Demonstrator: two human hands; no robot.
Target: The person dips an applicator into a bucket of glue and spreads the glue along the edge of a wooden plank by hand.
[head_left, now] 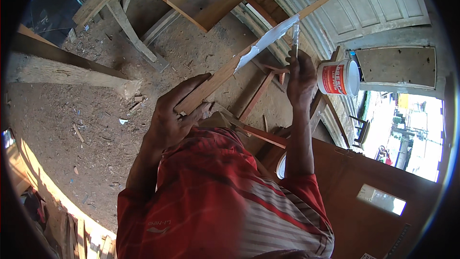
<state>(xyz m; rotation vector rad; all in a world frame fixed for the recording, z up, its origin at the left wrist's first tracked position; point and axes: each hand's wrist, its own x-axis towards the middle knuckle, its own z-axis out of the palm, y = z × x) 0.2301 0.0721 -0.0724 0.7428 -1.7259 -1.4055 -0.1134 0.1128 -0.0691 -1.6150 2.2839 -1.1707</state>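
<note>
My left hand (173,111) is closed around the near end of a long narrow wooden board (216,80), which slants up and away to the right. White paste (269,41) covers the middle stretch of the board's upper face; both ends show bare wood. In my right hand (303,77) is a slim upright spreading tool (295,37), its upper part coated white. The tool's tip meets the board at the far end of the paste. Whether it is a brush or a flat blade, I cannot make out. Just right of that hand stands a white bucket (353,77) with a red label.
A wooden table (211,0) stands ahead. Thick timber (67,69) lies at the left, above a dirt floor (105,134) strewn with wood scraps. A reddish wooden frame (258,95) is beyond my lap. Brown panelling (335,177) lies at right; a pale panelled door (373,7) is farther back.
</note>
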